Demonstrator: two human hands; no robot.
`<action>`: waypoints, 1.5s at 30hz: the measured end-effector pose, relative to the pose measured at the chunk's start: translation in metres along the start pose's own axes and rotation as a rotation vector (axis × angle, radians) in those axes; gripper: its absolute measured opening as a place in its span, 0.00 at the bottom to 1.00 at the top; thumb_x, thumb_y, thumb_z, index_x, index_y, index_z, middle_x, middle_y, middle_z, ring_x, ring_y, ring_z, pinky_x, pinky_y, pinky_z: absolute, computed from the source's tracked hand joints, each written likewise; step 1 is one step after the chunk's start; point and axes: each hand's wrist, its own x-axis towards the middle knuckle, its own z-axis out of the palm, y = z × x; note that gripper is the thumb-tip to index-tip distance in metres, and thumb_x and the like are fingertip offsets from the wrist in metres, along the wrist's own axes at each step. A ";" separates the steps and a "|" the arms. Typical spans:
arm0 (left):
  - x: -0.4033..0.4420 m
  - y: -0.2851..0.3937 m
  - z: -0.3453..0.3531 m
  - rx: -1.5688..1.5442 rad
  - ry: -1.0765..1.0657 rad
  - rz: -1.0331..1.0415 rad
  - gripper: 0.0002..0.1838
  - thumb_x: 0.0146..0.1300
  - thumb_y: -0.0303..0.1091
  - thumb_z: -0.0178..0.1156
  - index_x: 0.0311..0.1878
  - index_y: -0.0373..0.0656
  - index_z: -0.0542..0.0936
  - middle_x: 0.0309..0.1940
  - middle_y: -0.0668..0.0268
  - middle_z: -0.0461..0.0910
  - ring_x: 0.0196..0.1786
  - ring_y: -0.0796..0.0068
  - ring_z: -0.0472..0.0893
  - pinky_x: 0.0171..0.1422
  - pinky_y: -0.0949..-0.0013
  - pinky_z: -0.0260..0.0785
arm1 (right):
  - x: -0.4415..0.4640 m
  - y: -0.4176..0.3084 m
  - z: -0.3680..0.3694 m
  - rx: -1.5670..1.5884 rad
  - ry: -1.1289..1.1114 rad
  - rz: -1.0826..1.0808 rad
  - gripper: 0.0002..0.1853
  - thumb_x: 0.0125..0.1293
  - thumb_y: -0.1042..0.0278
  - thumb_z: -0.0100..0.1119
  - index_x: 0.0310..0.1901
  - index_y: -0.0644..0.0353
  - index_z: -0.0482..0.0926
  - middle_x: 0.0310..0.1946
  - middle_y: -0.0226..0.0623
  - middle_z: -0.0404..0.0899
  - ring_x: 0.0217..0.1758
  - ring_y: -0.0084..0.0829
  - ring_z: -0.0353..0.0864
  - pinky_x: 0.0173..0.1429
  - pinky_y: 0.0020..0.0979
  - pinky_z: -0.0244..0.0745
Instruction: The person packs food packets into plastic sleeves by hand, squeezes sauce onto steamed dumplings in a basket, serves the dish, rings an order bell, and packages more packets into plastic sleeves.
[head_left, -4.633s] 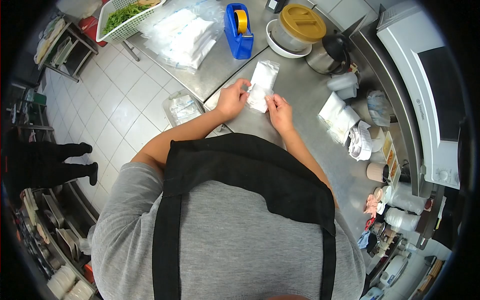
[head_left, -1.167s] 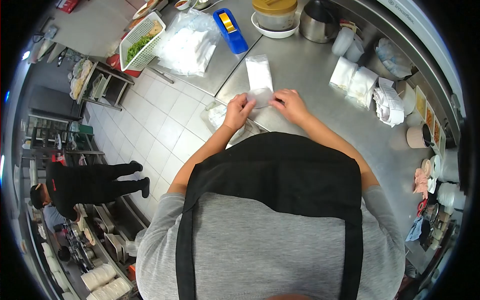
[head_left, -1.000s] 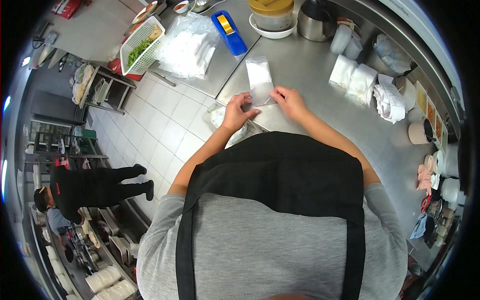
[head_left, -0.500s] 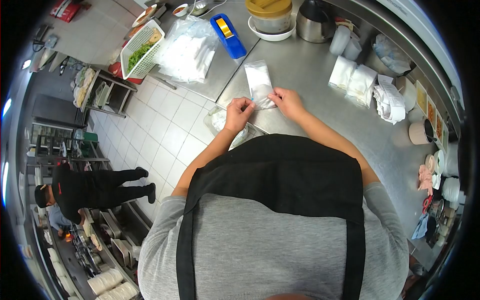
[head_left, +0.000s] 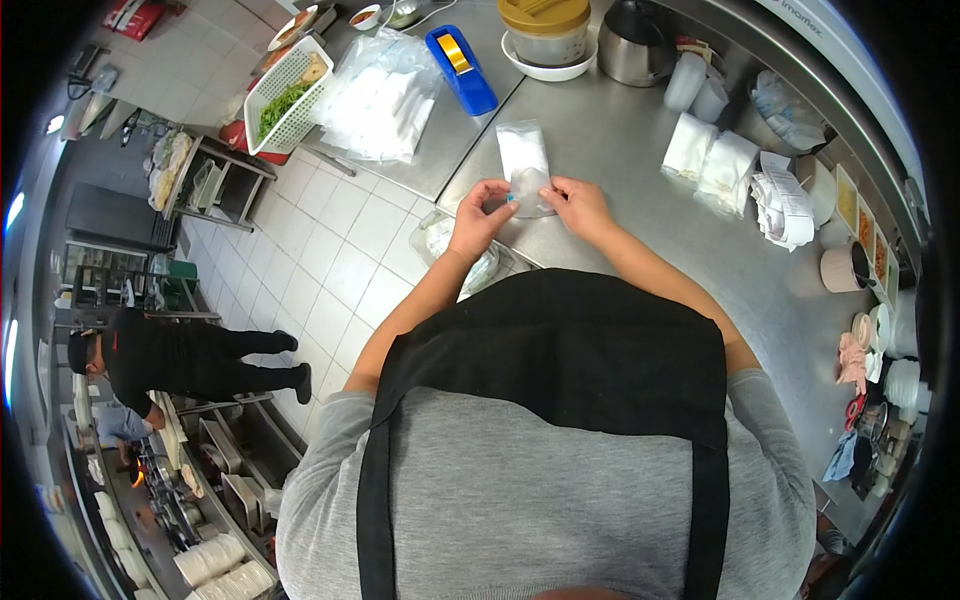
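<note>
A small clear plastic bag (head_left: 522,150) with something white and folded inside lies on the steel counter in front of me. My left hand (head_left: 480,214) pinches its near left corner between thumb and fingers, where a small blue spot shows. At the near right edge of the bag, my right hand (head_left: 580,207) grips the plastic with thumb and forefinger. Beyond the bag stands a blue tape dispenser (head_left: 474,88) with a yellow roll. A pile of clear bags with white contents (head_left: 385,100) lies left of the dispenser.
White packets (head_left: 708,160) and folded papers (head_left: 780,205) lie to the right. A steel jug (head_left: 632,45) and a gold-lidded tub (head_left: 545,35) stand at the back. Left are a basket of greens (head_left: 312,110) and, across the tiled floor, a person in black (head_left: 165,355).
My left hand's fingers have shifted on the bag's near edge, and the near end now lies flatter. The person in black has bent further over the cooking area.
</note>
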 end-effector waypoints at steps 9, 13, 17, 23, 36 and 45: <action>0.003 0.005 -0.003 -0.171 0.059 -0.052 0.22 0.58 0.23 0.64 0.52 0.46 0.65 0.37 0.64 0.81 0.41 0.79 0.77 0.49 0.76 0.65 | 0.000 -0.002 -0.003 0.007 -0.025 -0.004 0.15 0.64 0.55 0.57 0.31 0.59 0.77 0.25 0.46 0.78 0.29 0.48 0.78 0.34 0.42 0.70; 0.002 -0.006 0.002 -0.454 0.150 -0.159 0.22 0.58 0.19 0.63 0.51 0.45 0.65 0.35 0.65 0.80 0.38 0.80 0.76 0.47 0.78 0.66 | 0.000 -0.001 -0.003 -0.021 -0.052 0.015 0.16 0.64 0.54 0.57 0.30 0.60 0.77 0.25 0.47 0.78 0.29 0.49 0.77 0.34 0.43 0.70; -0.001 -0.006 -0.006 -0.376 0.158 -0.078 0.20 0.56 0.18 0.62 0.50 0.45 0.67 0.40 0.66 0.76 0.44 0.78 0.76 0.53 0.74 0.67 | 0.001 0.002 -0.002 -0.025 -0.057 -0.004 0.16 0.64 0.53 0.56 0.30 0.60 0.77 0.25 0.47 0.78 0.29 0.49 0.77 0.34 0.43 0.70; 0.001 -0.014 -0.002 -0.069 -0.028 0.216 0.08 0.53 0.16 0.61 0.31 0.41 0.79 0.49 0.63 0.73 0.53 0.73 0.75 0.55 0.68 0.72 | -0.001 -0.003 -0.004 -0.037 -0.063 0.017 0.16 0.63 0.54 0.56 0.29 0.59 0.77 0.25 0.47 0.78 0.29 0.48 0.78 0.34 0.43 0.69; 0.001 0.000 -0.004 0.110 0.041 0.215 0.44 0.47 0.22 0.71 0.69 0.47 0.63 0.55 0.60 0.76 0.44 0.76 0.79 0.47 0.74 0.72 | 0.001 -0.004 -0.006 -0.085 -0.046 -0.023 0.15 0.63 0.54 0.56 0.30 0.59 0.77 0.26 0.46 0.79 0.30 0.48 0.78 0.35 0.44 0.70; 0.012 0.002 0.017 0.441 0.171 -0.186 0.22 0.53 0.36 0.71 0.48 0.39 0.75 0.26 0.65 0.83 0.28 0.77 0.80 0.33 0.72 0.71 | 0.011 -0.007 -0.008 -0.082 -0.100 0.078 0.16 0.65 0.53 0.57 0.31 0.58 0.79 0.24 0.40 0.81 0.28 0.43 0.80 0.34 0.41 0.72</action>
